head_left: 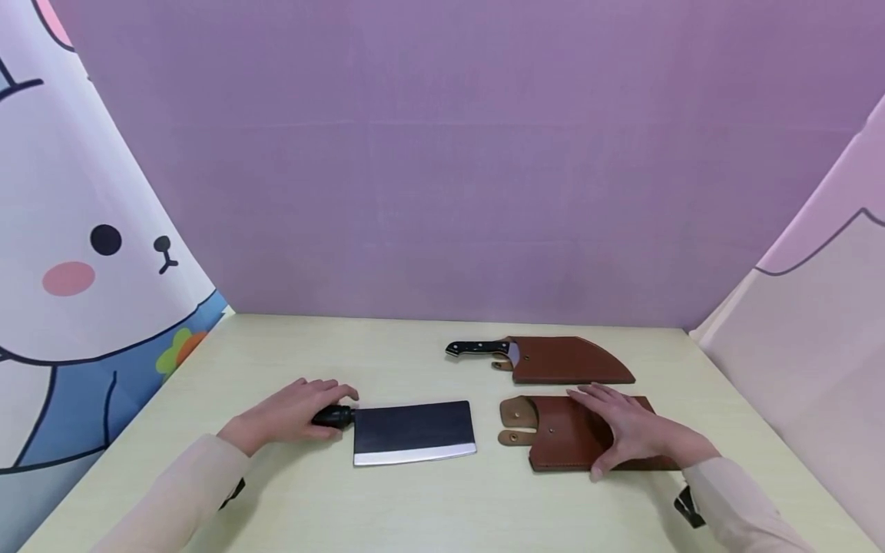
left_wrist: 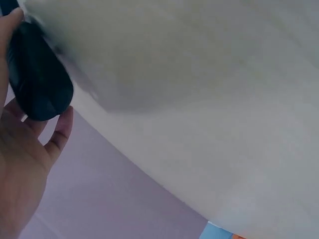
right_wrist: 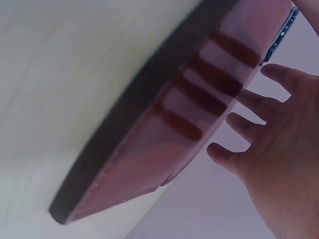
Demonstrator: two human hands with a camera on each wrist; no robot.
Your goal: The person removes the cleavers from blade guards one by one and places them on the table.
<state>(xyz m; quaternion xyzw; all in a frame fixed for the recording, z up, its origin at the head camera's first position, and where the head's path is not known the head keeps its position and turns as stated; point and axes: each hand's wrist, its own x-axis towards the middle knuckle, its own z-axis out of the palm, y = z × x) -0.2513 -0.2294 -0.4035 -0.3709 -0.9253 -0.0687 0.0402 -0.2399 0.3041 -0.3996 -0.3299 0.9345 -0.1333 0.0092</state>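
A cleaver (head_left: 415,434) with a dark blade and a bright edge lies flat on the table. My left hand (head_left: 297,415) holds its black handle (left_wrist: 40,74), thumb on one side and fingers on the other. To the right is a brown leather sheath (head_left: 567,438) with two tan snap straps at its left end. My right hand (head_left: 625,426) hovers over this sheath, fingers spread and curving slightly; in the right wrist view the fingertips (right_wrist: 219,152) appear just off the leather. Part of the sheath is hidden under the hand.
Behind the sheath lies a second knife with a black riveted handle (head_left: 477,348), its blade inside another brown sheath (head_left: 574,361). A purple panel (head_left: 442,169) stands along the table's back edge. Cartoon-printed panels (head_left: 124,307) flank both sides.
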